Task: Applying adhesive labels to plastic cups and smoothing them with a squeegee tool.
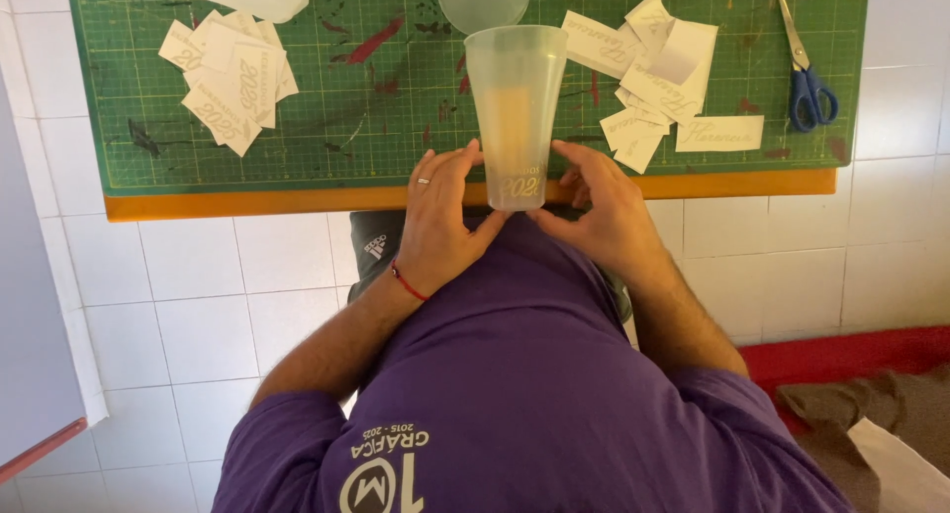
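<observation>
I see my left hand (435, 226) and my right hand (604, 211) pinching the near end of a clear plastic cup (515, 112) — it lies at the near edge of the green mat (148, 147). My fingertips press a pale sticker, I think. If I push unevenly, it could wrinkle.

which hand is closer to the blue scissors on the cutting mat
Right. The right hand grips the translucent cup, on the side toward the scissors; the left hand holds the cup's far side.
</observation>
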